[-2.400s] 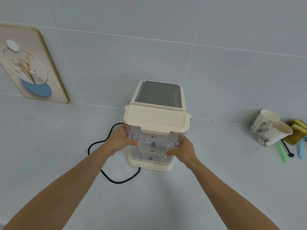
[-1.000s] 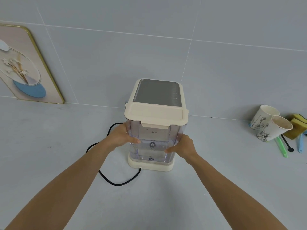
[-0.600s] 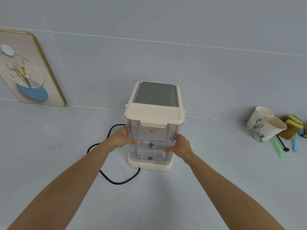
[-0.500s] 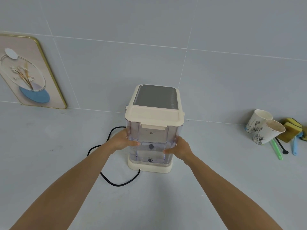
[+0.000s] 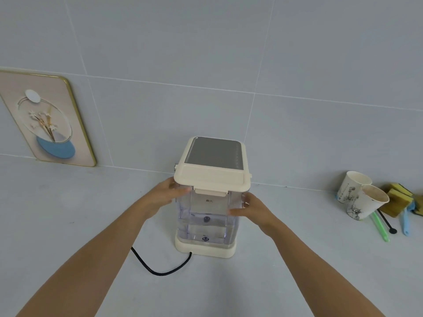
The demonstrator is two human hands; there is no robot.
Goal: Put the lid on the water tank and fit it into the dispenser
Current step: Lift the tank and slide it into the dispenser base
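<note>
The clear water tank (image 5: 207, 225) stands upright on the cream base (image 5: 206, 249) of the dispenser (image 5: 215, 154), against its front. The cream lid (image 5: 211, 179) sits flat on the tank, with its front latch down and its top level with the dispenser's grey top panel. My left hand (image 5: 164, 195) presses the tank's upper left side just under the lid. On the right side, my right hand (image 5: 251, 209) holds the tank with the thumb on the front face. A little water shows low in the tank.
A black power cord (image 5: 160, 269) loops on the counter left of the base. Two paper cups (image 5: 364, 200) lean at the far right beside yellow sponges (image 5: 397, 200) and green (image 5: 380, 226) and blue (image 5: 405, 221) utensils. A framed picture (image 5: 48, 120) leans on the tiled wall at left.
The tank has settled lower onto the dispenser base. Both hands have slid up its sides toward the lid, and the view has tilted upward.
</note>
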